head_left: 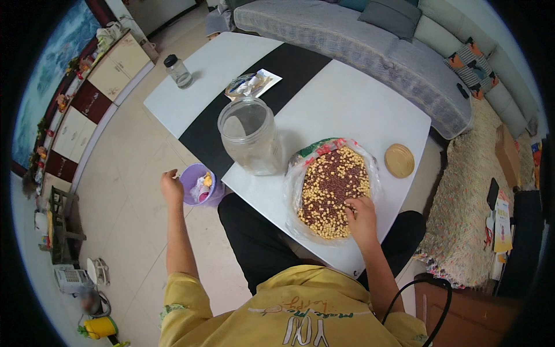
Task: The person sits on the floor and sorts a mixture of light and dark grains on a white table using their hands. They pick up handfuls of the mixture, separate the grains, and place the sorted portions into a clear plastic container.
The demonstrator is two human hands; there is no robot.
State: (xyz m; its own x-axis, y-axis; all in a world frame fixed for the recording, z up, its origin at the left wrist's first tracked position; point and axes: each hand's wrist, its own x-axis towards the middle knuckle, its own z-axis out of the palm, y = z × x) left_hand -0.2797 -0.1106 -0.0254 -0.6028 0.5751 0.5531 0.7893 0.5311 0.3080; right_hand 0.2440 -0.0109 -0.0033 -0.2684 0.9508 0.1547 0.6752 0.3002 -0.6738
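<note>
A round tray lined with clear plastic (pixel 292 184) lies on the white table and holds a mixed heap of dark red and pale yellow beans (pixel 332 188). My right hand (pixel 361 215) rests on the near edge of the heap, fingers curled into the beans. My left hand (pixel 171 186) is held out over the floor to the left, fingers closed loosely; I cannot tell whether it holds anything. It hovers beside a small purple bin (pixel 199 184). A large empty clear jar (pixel 250 136) stands open just left of the tray.
A round wooden lid (pixel 399 160) lies right of the tray. A small dark-capped jar (pixel 177 71) and a crumpled wrapper (pixel 250 84) sit farther back on the white-and-black table (pixel 352 98). A grey sofa (pixel 370 43) runs behind, a shaggy rug (pixel 468 208) to the right.
</note>
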